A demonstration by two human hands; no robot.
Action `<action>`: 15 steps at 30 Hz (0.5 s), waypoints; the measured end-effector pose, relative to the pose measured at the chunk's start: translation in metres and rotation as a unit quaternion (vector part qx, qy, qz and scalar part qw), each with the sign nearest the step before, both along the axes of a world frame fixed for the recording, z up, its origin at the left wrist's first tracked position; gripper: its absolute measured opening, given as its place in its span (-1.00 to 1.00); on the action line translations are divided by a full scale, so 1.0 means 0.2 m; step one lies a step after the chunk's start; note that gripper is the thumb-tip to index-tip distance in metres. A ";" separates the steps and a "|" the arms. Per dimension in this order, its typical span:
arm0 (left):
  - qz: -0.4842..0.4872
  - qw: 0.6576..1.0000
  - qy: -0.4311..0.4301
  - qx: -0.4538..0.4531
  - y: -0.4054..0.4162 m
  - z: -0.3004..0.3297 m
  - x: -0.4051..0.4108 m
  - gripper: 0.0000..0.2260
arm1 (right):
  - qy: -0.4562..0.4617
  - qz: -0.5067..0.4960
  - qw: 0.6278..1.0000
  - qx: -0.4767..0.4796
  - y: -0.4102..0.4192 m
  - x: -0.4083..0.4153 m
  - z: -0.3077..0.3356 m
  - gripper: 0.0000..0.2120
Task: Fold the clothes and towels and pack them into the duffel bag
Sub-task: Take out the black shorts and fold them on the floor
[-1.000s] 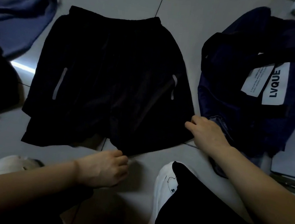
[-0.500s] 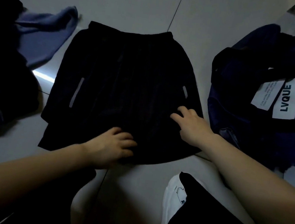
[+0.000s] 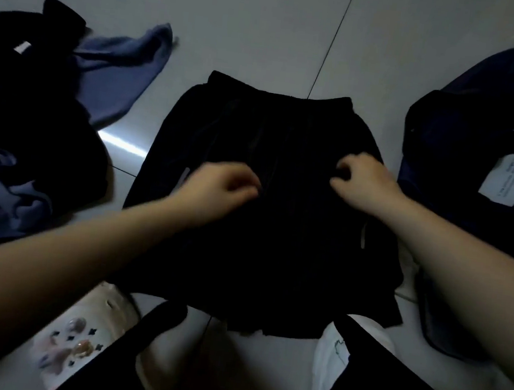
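Observation:
A pair of black shorts [image 3: 273, 126] lies on the grey floor in front of me, waistband at the far end. Its lower part is doubled up toward the waistband. My left hand [image 3: 218, 187] grips the folded hem near the middle of the shorts, fingers curled into the cloth. My right hand [image 3: 362, 184] pinches the same hem on the right side. A dark navy duffel bag [image 3: 468, 129] with a white label lies open on the right, close to the shorts.
A heap of blue towel [image 3: 119, 73] and black clothing [image 3: 13, 103] lies on the floor at the left. My white shoes [image 3: 85, 339] and dark trouser legs fill the near edge. Bare grey tile shows beyond the shorts.
Both hands have carried the lower hem of the shorts away from me, up over the garment toward the waistband. The view has tilted down and moved closer.

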State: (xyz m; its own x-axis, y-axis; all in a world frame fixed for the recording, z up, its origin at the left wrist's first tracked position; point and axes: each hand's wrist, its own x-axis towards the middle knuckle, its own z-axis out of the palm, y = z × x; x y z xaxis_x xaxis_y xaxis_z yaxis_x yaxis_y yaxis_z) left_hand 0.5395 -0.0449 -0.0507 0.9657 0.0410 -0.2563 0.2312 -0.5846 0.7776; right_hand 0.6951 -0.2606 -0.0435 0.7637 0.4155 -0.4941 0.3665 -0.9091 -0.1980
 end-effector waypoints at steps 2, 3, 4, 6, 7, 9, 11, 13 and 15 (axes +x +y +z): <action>0.106 0.987 0.024 0.122 0.17 -0.08 0.12 -0.66 | 0.024 -0.092 0.994 0.062 0.09 0.10 -0.04 -0.41; 0.155 0.973 0.057 0.161 0.26 -0.13 0.14 -0.55 | 0.042 -0.145 0.984 0.091 0.11 0.15 -0.08 -0.34; 0.207 0.959 0.101 0.168 0.33 -0.17 0.15 -0.44 | 0.060 -0.205 0.970 0.120 0.11 0.18 -0.11 -0.27; 0.307 0.937 0.149 0.071 0.46 -0.22 0.15 -0.24 | 0.115 -0.318 0.923 0.186 0.09 0.22 -0.18 -0.16; 0.346 0.926 0.152 -0.007 0.49 -0.22 0.15 -0.20 | 0.140 -0.352 0.899 0.218 0.08 0.23 -0.20 -0.13; 0.369 0.909 0.154 -0.115 0.50 -0.19 0.18 -0.25 | 0.184 -0.392 0.857 0.281 0.07 0.25 -0.21 -0.12; 0.368 0.900 0.171 -0.159 0.46 -0.14 0.21 -0.32 | 0.209 -0.435 0.811 0.332 0.08 0.26 -0.18 -0.13; 0.360 0.872 0.219 -0.250 0.37 -0.10 0.23 -0.45 | 0.237 -0.455 0.797 0.319 0.13 0.24 -0.15 -0.32; 0.344 0.837 0.266 -0.332 0.26 -0.06 0.24 -0.56 | 0.271 -0.465 0.797 0.275 0.18 0.19 -0.10 -0.51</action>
State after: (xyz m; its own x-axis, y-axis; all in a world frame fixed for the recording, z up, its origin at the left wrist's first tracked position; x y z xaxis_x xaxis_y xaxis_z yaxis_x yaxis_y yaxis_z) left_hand 0.5866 0.0065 -0.0623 0.5145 0.2186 -0.8291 0.7522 0.3492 0.5588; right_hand 0.7330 -0.2246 -0.0638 0.6047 0.0621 -0.7940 -0.6891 -0.4590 -0.5608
